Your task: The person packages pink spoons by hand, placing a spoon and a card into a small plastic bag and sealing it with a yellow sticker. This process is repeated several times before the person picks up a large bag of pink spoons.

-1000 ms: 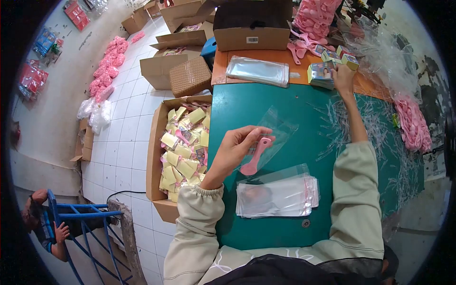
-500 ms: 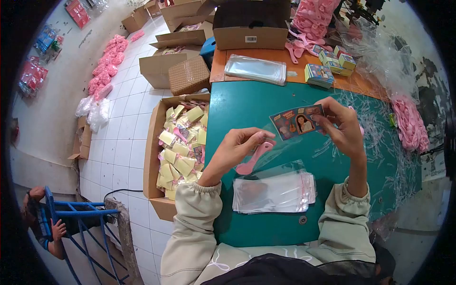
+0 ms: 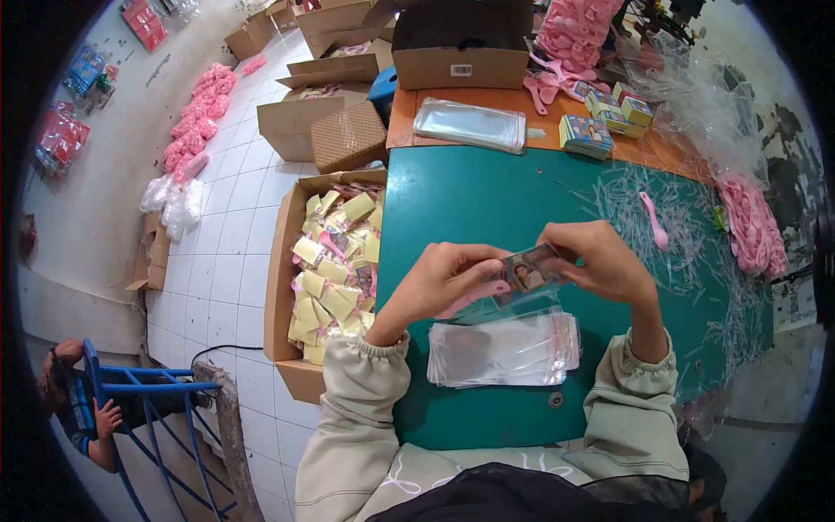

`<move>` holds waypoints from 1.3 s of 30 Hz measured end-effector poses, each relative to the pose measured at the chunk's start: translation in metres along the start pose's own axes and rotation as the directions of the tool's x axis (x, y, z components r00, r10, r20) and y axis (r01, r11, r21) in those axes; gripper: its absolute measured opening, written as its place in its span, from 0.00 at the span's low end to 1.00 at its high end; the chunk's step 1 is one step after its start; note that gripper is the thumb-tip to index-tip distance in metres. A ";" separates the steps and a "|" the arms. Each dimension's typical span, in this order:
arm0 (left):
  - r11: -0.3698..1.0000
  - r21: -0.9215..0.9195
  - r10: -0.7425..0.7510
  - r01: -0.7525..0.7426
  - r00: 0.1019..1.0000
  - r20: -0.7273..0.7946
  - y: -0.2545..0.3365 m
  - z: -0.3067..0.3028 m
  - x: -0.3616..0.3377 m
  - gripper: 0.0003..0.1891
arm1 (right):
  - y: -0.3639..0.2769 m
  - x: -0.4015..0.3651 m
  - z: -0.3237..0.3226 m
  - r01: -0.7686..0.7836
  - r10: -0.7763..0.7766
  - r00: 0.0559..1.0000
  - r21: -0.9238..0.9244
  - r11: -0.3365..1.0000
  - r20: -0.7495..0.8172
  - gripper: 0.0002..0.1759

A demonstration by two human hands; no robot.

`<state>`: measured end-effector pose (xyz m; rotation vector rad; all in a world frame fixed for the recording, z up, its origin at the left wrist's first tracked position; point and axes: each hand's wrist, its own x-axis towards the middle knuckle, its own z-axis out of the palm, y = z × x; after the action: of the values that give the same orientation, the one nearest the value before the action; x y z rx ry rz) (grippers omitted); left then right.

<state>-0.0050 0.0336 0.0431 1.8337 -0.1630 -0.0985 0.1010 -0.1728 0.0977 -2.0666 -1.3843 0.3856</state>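
My left hand (image 3: 439,283) pinches a clear plastic bag (image 3: 496,306) with a pink spoon (image 3: 465,300) inside it. Between both hands is a printed picture card (image 3: 527,271), lying largely within the bag's outline. The fingers of my right hand (image 3: 600,261) are closed on the card's right end. Just below my hands, a stack of clear plastic bags (image 3: 500,352) rests on the green table (image 3: 487,196).
A carton (image 3: 275,304) of packed bags stands left of the table. Plastic scraps (image 3: 635,200) and a loose pink spoon (image 3: 654,224) lie at right. Stacked cards (image 3: 584,137) and more bags (image 3: 470,124) lie at the back. A person (image 3: 87,418) is at lower left.
My right hand has moved down and left, bringing the card from above the bag to the bag's mouth. My left hand has shifted slightly right, holding the bag flatter.
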 end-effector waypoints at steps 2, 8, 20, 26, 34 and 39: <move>0.996 0.085 0.029 -0.028 1.000 -0.010 0.005 0.003 -0.001 0.16 | -0.003 0.002 0.005 -0.031 0.031 0.999 -0.001 1.000 0.035 0.10; 0.978 0.189 0.108 -0.085 0.988 -0.113 0.009 0.012 -0.004 0.25 | 0.013 0.004 0.024 0.182 -0.183 0.982 0.028 0.983 0.050 0.10; 0.944 -0.331 -0.049 -0.004 0.987 -0.153 -0.027 -0.016 -0.038 0.35 | 0.030 0.012 0.021 -0.258 0.238 0.964 0.609 0.750 0.116 0.14; 0.915 -0.403 -0.094 0.036 0.988 -0.125 -0.018 -0.016 -0.037 0.35 | 0.035 0.013 0.029 -0.245 0.249 0.964 0.664 0.706 0.091 0.11; 0.883 -0.469 -0.090 -0.007 0.979 -0.184 -0.028 -0.009 -0.033 0.32 | 0.025 0.012 0.022 -0.272 0.266 0.957 0.654 0.705 0.112 0.11; 0.858 -0.511 -0.084 -0.059 0.964 -0.252 -0.031 -0.005 -0.028 0.32 | 0.026 0.008 0.013 -0.304 0.237 0.952 0.528 0.793 0.194 0.12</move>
<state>-0.0302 0.0512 0.0140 1.2909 0.0651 0.0916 0.1161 -0.1682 0.0714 -1.7597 -0.8817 0.9305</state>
